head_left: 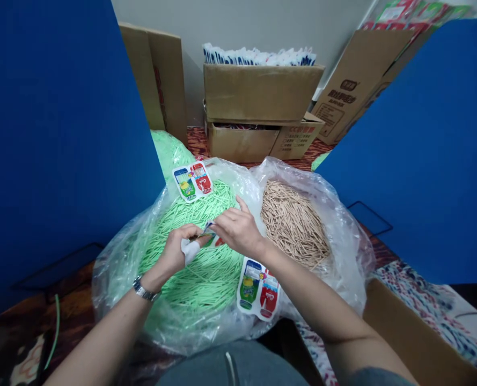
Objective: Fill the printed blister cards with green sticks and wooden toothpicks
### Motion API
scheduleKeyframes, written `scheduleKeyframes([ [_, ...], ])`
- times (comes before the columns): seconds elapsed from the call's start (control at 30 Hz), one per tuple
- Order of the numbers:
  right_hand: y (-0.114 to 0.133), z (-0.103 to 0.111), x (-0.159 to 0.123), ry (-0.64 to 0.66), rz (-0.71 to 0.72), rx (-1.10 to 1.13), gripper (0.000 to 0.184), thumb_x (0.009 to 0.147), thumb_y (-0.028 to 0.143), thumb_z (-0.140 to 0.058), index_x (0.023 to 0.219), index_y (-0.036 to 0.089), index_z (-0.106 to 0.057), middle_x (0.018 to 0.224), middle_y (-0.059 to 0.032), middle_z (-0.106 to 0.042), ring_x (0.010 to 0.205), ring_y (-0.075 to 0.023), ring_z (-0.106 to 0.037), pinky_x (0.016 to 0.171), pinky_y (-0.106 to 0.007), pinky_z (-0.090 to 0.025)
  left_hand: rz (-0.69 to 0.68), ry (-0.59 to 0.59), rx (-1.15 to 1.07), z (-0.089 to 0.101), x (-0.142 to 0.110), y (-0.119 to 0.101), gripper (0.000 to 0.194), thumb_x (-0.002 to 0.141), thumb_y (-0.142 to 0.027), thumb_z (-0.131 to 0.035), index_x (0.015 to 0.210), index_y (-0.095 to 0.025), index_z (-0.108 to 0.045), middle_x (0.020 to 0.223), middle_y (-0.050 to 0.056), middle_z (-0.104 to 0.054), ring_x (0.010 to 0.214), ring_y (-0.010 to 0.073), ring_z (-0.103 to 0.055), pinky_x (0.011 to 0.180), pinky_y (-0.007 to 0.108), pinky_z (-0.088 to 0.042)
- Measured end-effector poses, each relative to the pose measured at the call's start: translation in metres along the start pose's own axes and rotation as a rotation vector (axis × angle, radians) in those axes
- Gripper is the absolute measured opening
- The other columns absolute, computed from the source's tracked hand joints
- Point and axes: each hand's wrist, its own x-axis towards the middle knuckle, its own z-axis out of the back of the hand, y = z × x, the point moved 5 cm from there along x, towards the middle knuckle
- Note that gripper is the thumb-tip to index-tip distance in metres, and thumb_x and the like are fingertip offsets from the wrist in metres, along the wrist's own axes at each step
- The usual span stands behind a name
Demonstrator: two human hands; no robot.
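Observation:
My left hand [176, 252] grips a small printed packet [218, 241] seen nearly edge-on, with something white [190, 250] by its fingers. The fingertips of my right hand [238, 230] pinch the packet's upper edge; its thumb or a finger sticks up. Both hands are above a clear plastic bag [119, 273] filled with thin green sticks [198, 279]. One flat packet with green and red bottle pictures [192, 182] lies at the bag's far side. A similar bottle-print packet [258, 289] rests at its near right edge, beneath my right forearm. What is inside the held packet is hidden.
Right of the green sticks, another clear bag [349, 252] contains thin brown sticks [294, 225]. Behind stand stacked cardboard boxes [262, 94], the upper full of white-and-blue packets [258, 56]. Blue panels [61, 134] flank both sides. A cardboard flap [415, 338] is at lower right.

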Motion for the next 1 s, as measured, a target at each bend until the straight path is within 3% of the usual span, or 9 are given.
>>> scheduleKeyframes([
  [0.13,-0.008,0.001,-0.013,-0.140,-0.068,0.138,0.025,0.093,0.026,-0.045,0.116,0.021,-0.054,0.109,-0.0085,-0.062,0.107,-0.0203,-0.054,0.102,-0.044,-0.031,0.003,-0.057,0.061,0.007,0.000,0.014,0.026,0.073,-0.034,-0.069,0.060,-0.016,-0.054,0.061,-0.004,-0.046,0.056,0.0103,-0.041,0.053,0.023,-0.032],
  [0.2,-0.015,-0.010,-0.027,-0.138,-0.132,0.139,0.027,0.092,0.029,-0.047,0.117,0.019,-0.054,0.112,-0.0110,-0.060,0.108,-0.0215,-0.052,0.094,-0.040,-0.038,0.034,-0.109,0.027,0.015,0.001,0.019,0.029,0.072,-0.035,-0.071,0.060,-0.017,-0.051,0.061,-0.004,-0.044,0.055,0.0095,-0.039,0.051,0.022,-0.030],
  [0.23,-0.017,-0.023,-0.034,-0.057,-0.126,0.112,0.024,0.092,0.030,-0.048,0.111,0.019,-0.056,0.105,-0.0103,-0.061,0.102,-0.0212,-0.054,0.089,-0.037,-0.041,0.051,-0.128,0.007,0.018,0.001,0.020,0.031,0.071,-0.036,-0.071,0.060,-0.017,-0.050,0.060,-0.004,-0.042,0.054,0.0092,-0.038,0.050,0.022,-0.030],
  [0.3,-0.011,-0.061,-0.050,0.271,-0.001,0.018,0.017,0.091,0.031,-0.049,0.097,0.020,-0.061,0.089,-0.0066,-0.063,0.087,-0.0192,-0.057,0.077,-0.033,-0.044,0.079,-0.137,-0.024,0.022,0.001,0.021,0.032,0.071,-0.037,-0.071,0.059,-0.017,-0.048,0.060,-0.004,-0.041,0.053,0.0087,-0.037,0.049,0.021,-0.028],
  [0.37,-0.005,-0.095,-0.065,0.515,0.081,-0.131,0.014,0.090,0.028,-0.051,0.091,0.019,-0.062,0.085,-0.0067,-0.062,0.084,-0.0199,-0.056,0.072,-0.033,-0.043,0.101,-0.137,-0.047,0.021,0.001,0.022,0.033,0.071,-0.037,-0.071,0.059,-0.017,-0.048,0.060,-0.004,-0.040,0.053,0.0086,-0.036,0.048,0.021,-0.028],
  [0.43,0.001,-0.116,-0.073,0.613,0.131,-0.241,0.014,0.091,0.020,-0.047,0.091,0.017,-0.061,0.087,-0.0085,-0.062,0.085,-0.0211,-0.055,0.070,-0.034,-0.042,0.112,-0.142,-0.057,0.019,0.000,0.024,0.032,0.069,-0.038,-0.072,0.060,-0.017,-0.049,0.060,-0.004,-0.041,0.053,0.0085,-0.036,0.049,0.021,-0.028],
  [0.5,0.010,-0.127,-0.073,0.625,0.178,-0.287,0.018,0.091,0.015,-0.043,0.090,0.014,-0.061,0.088,-0.0105,-0.062,0.085,-0.0216,-0.054,0.071,-0.035,-0.041,0.116,-0.150,-0.058,0.015,-0.001,0.025,0.032,0.068,-0.038,-0.073,0.060,-0.017,-0.050,0.060,-0.005,-0.042,0.052,0.0085,-0.035,0.049,0.022,-0.028],
  [0.8,0.024,-0.137,-0.065,0.602,0.297,-0.333,0.023,0.091,0.014,-0.038,0.085,0.011,-0.060,0.083,-0.0122,-0.061,0.078,-0.0229,-0.053,0.067,-0.038,-0.039,0.133,-0.126,-0.095,0.009,0.000,0.016,0.035,0.068,-0.036,-0.071,0.055,-0.017,-0.044,0.058,-0.004,-0.038,0.053,0.0089,-0.035,0.047,0.021,-0.028],
  [1.0,0.013,-0.116,-0.058,0.649,0.212,-0.298,0.016,0.088,0.012,-0.042,0.089,0.013,-0.058,0.084,-0.0122,-0.064,0.082,-0.0229,-0.057,0.073,-0.038,-0.042,0.124,-0.147,-0.070,0.014,-0.002,0.021,0.033,0.070,-0.036,-0.070,0.057,-0.018,-0.045,0.059,-0.004,-0.039,0.053,0.0087,-0.034,0.047,0.021,-0.028],
])
